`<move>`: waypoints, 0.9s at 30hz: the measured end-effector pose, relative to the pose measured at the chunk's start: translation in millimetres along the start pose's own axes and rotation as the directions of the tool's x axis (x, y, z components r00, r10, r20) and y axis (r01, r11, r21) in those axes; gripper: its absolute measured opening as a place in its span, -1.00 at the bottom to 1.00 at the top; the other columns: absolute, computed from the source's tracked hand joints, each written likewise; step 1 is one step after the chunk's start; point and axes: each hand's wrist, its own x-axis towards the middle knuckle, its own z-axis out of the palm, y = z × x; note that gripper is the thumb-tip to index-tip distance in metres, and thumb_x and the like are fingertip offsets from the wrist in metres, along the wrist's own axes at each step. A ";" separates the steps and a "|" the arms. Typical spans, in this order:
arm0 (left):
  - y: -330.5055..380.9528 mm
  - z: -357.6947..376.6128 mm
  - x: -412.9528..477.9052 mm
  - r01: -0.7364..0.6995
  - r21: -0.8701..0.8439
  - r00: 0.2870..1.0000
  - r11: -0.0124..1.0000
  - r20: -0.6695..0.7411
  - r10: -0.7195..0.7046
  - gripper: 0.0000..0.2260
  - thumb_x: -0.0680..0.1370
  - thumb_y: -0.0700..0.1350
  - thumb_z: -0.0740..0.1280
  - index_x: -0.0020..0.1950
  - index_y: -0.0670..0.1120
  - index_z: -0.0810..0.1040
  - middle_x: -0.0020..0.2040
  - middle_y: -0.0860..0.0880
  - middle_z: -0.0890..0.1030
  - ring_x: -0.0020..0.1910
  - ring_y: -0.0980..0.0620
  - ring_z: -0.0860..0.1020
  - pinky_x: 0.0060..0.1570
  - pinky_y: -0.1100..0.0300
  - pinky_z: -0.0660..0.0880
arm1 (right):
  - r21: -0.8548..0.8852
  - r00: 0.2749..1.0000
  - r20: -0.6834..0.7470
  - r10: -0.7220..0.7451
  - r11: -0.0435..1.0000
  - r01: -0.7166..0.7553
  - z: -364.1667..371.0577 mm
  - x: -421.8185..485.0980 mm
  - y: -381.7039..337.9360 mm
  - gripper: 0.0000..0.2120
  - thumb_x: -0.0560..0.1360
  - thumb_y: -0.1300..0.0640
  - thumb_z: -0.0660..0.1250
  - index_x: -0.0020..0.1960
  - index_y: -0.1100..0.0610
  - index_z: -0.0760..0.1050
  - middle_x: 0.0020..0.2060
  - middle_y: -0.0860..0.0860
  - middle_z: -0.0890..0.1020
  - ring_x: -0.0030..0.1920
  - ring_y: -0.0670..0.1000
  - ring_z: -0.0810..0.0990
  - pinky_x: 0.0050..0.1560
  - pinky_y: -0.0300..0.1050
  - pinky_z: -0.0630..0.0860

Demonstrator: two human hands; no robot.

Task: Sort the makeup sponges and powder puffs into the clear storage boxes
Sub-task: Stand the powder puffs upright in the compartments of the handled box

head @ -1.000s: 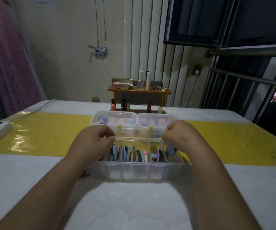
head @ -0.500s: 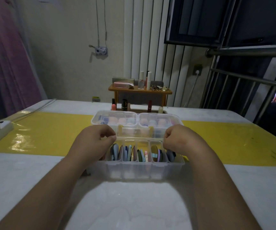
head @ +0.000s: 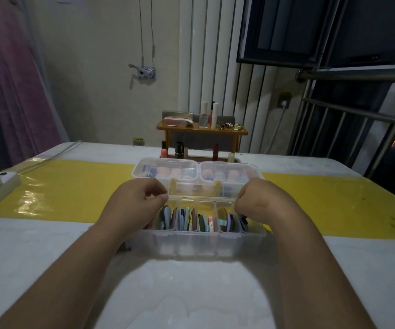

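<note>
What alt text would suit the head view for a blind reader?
The left hand and right hand hold the ends of a clear plastic lid over a clear plastic storage box whose compartments hold flat coloured powder puffs standing on edge. More clear lidded boxes of pastel sponges stand behind it on a white table with a yellow strip.

- The person's bare left hand (head: 133, 206), unadorned, with rounded knuckles and short fingers.
- The bare left forearm (head: 73, 262), uncovered from the wrist down to the lower edge of the view, where it looks broadest.
- The bare right hand (head: 261, 201), with a shallow curved crease across its back near the wrist.
- The bare right forearm (head: 310, 269), likewise uncovered down to the lower edge.
</note>
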 end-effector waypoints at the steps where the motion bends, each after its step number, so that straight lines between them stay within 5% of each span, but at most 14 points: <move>1: -0.4 0.3 0.6 -0.003 0.001 1.000 1.000 -0.005 0.003 -0.94 0.55 -0.06 0.38 -0.09 0.09 0.62 -0.19 0.28 0.52 -0.23 0.26 0.51 -0.30 0.32 0.36 | -0.006 1.000 -0.001 -0.002 1.000 0.002 0.3 0.6 0.5 -0.82 0.38 0.21 0.28 -0.10 0.11 0.65 -0.22 0.04 0.65 -0.18 0.05 0.62 -0.05 -0.06 0.64; 7: 0.7 -0.2 1.2 0.011 -0.001 1.000 1.000 0.007 -0.011 -0.94 0.56 -0.05 0.37 -0.09 0.09 0.63 -0.17 0.26 0.54 -0.32 0.13 0.59 -0.39 0.33 0.36 | -0.026 1.000 -0.001 0.011 1.000 -0.011 3.5 5.0 0.1 -0.77 0.38 0.23 0.32 0.00 0.10 0.64 -0.17 0.05 0.67 -0.14 0.06 0.63 -0.01 -0.02 0.65; 17: 0.6 -0.3 0.6 0.011 -0.053 1.000 0.999 0.011 -0.011 -0.90 0.55 -0.07 0.38 -0.16 0.09 0.61 -0.16 0.16 0.61 -0.39 0.12 0.55 -0.34 0.20 0.45 | 0.013 0.997 -0.061 0.038 0.999 -0.037 0.2 2.6 1.5 -0.76 0.35 0.16 0.30 -0.01 0.14 0.59 -0.30 0.04 0.60 -0.26 0.06 0.59 -0.23 -0.12 0.54; 22: -0.5 -0.5 1.3 0.005 -0.043 1.000 0.999 0.006 -0.004 -0.91 0.55 -0.05 0.38 -0.14 0.12 0.60 -0.16 0.23 0.58 -0.21 0.21 0.53 -0.26 0.21 0.41 | 0.030 0.996 -0.084 0.002 1.000 0.001 -2.3 -1.7 -1.1 -0.89 0.40 0.15 0.31 -0.14 0.14 0.60 -0.31 0.04 0.60 -0.27 0.05 0.57 -0.30 -0.18 0.44; 27: -4.4 -1.2 1.5 0.020 -0.164 0.999 0.986 -0.033 -0.026 -0.89 0.54 -0.13 0.40 -0.15 0.06 0.64 -0.18 0.16 0.63 -0.14 0.20 0.55 -0.18 0.23 0.43 | 0.063 0.989 -0.123 -0.078 0.994 0.086 0.8 -5.0 -11.6 -0.85 0.48 0.07 0.30 -0.17 0.10 0.61 -0.25 0.05 0.65 -0.19 0.07 0.62 -0.12 -0.05 0.61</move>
